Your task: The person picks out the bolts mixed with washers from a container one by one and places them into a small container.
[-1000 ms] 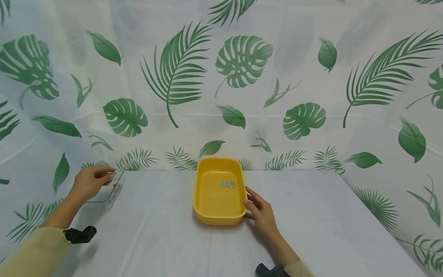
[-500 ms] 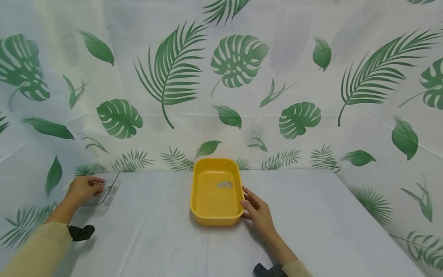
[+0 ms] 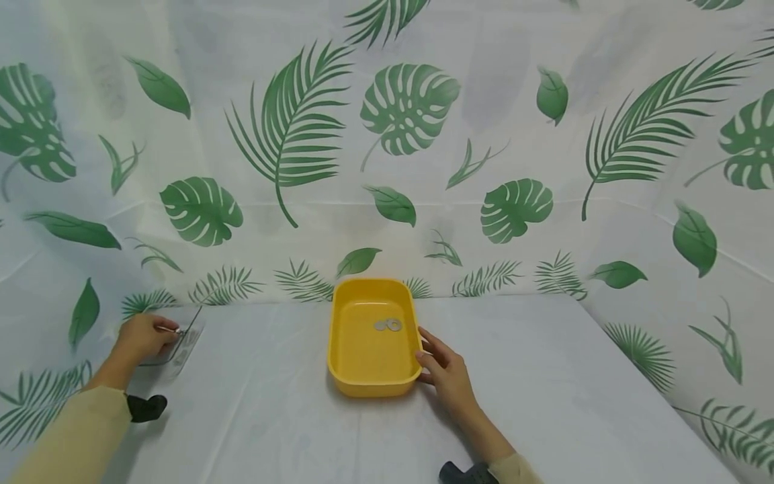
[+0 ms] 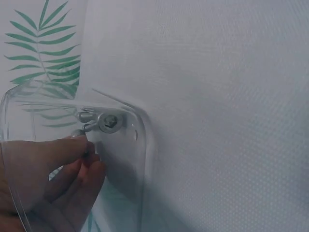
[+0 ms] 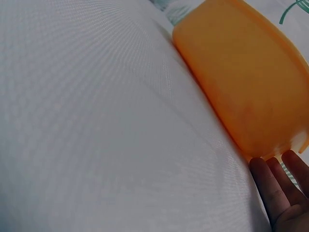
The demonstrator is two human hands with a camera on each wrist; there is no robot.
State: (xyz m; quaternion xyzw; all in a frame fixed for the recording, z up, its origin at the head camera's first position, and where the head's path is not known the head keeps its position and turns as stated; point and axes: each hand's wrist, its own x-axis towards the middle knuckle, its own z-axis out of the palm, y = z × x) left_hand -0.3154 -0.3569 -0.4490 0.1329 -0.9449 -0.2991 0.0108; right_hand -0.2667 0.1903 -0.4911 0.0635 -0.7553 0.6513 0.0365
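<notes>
At the far left, my left hand [image 3: 145, 336] is down at a clear plastic box [image 3: 184, 353]. In the left wrist view its thumb and fingers pinch a small silvery metal piece [image 4: 79, 133], mostly hidden by the fingertips. Beside them in the box lies a bolt with a hex-socket head [image 4: 110, 122], among other small metal parts. My right hand [image 3: 450, 376] touches the right side of a yellow tray [image 3: 375, 388], thumb at the rim. From the right wrist, relaxed fingertips [image 5: 258, 166] meet its outer wall. Flat metal washers [image 3: 394, 325] lie inside the tray.
A white cloth [image 3: 266, 403] covers the table under the tray and box. Close behind rises a white backdrop printed with green leaves [image 3: 205, 212]. The table's right edge slants away beyond my right hand.
My left hand has gone down into the clear box, still pinching the small metal piece. The right hand stays at the tray. The whole head view has shifted slightly.
</notes>
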